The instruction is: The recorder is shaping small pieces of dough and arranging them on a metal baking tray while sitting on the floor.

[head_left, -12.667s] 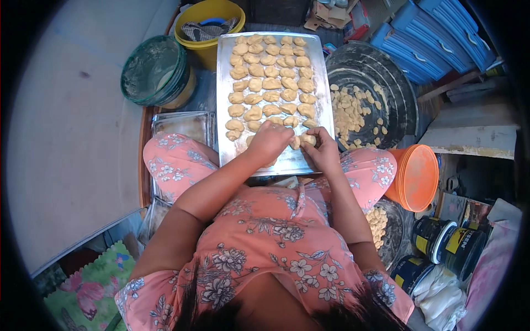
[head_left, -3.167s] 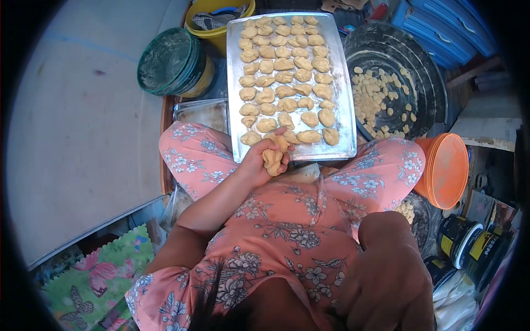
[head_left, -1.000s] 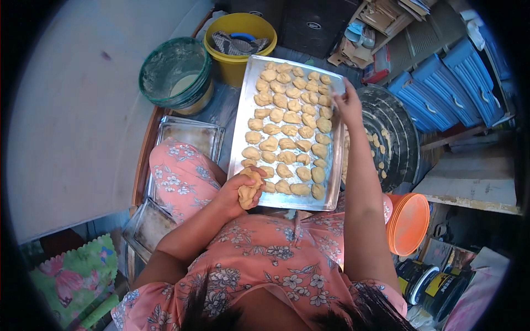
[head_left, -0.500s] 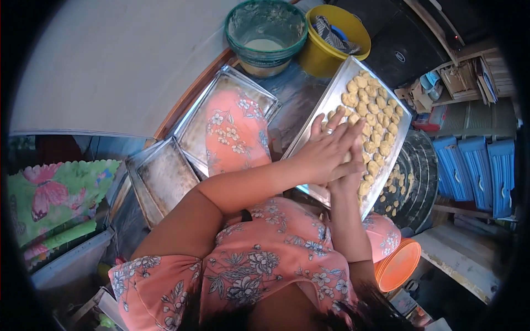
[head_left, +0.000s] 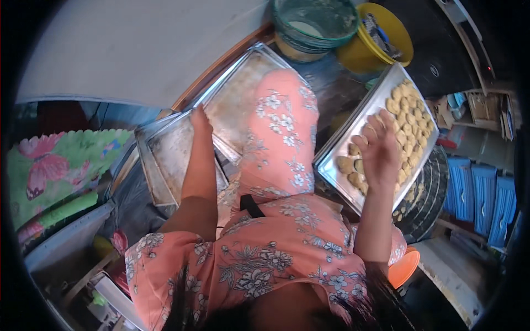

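Observation:
Over the left part of a metal baking tray point(head_left: 338, 144) hovers my right hand point(head_left: 381, 157), its fingers bent and apart, with nothing visible in them. The tray slants away to the right and bears many small tan dough pieces point(head_left: 411, 118) in rough rows, partly covered by that hand. My left hand point(head_left: 201, 120) reaches out to the left, above the place where two sets of bare metal trays meet. Its fingers are foreshortened and hard to see. Those are the far baking trays point(head_left: 232, 99) and the nearer baking trays point(head_left: 168, 160), both stained brown.
A green tub point(head_left: 314, 27) with pale residue and a yellow bucket point(head_left: 389, 41) holding a cloth stand at the back. Beneath the dough tray, at the right, is a black round ribbed container point(head_left: 428, 193) with loose bits. Blue drawer-like boxes point(head_left: 476, 193) and an orange container point(head_left: 404, 269) sit farther right.
My hands were pressed together over the dough tray and have parted. The left has swung over to the bare trays; the right has stayed above the dough tray. The view has shifted.

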`<state>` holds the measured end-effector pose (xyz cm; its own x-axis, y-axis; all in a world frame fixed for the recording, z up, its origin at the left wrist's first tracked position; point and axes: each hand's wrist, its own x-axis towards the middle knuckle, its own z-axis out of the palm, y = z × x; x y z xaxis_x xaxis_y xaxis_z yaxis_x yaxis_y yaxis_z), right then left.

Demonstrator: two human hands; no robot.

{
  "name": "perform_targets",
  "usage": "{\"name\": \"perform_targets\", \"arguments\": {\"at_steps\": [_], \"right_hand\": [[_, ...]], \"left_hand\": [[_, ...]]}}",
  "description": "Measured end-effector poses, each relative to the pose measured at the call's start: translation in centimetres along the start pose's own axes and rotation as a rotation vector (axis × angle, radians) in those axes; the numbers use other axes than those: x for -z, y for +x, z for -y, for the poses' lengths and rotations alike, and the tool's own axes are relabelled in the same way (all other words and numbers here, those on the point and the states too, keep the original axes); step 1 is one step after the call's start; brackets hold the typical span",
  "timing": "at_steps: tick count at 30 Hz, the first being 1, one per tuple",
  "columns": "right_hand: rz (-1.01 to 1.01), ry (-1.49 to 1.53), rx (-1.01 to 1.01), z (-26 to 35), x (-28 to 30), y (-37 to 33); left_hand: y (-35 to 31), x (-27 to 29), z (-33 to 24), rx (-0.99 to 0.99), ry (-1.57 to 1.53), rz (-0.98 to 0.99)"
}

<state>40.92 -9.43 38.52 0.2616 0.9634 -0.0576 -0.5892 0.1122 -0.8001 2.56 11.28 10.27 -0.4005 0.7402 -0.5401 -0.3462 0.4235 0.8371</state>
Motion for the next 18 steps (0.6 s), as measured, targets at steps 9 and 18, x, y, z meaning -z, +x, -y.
{"name": "perform_targets", "arguments": {"at_steps": [9,18], "right_hand": [[0.644,-0.363,-0.467,-14.5,-13.9,7.1],[0.611,-0.276,-0.513,-16.2,-12.4,8.6]], "left_hand": [[2.4,8.5,17.7,0.462,0.195,-0.148],[2.0,6.2,17.0,0.104,0.105,-0.169]]}}
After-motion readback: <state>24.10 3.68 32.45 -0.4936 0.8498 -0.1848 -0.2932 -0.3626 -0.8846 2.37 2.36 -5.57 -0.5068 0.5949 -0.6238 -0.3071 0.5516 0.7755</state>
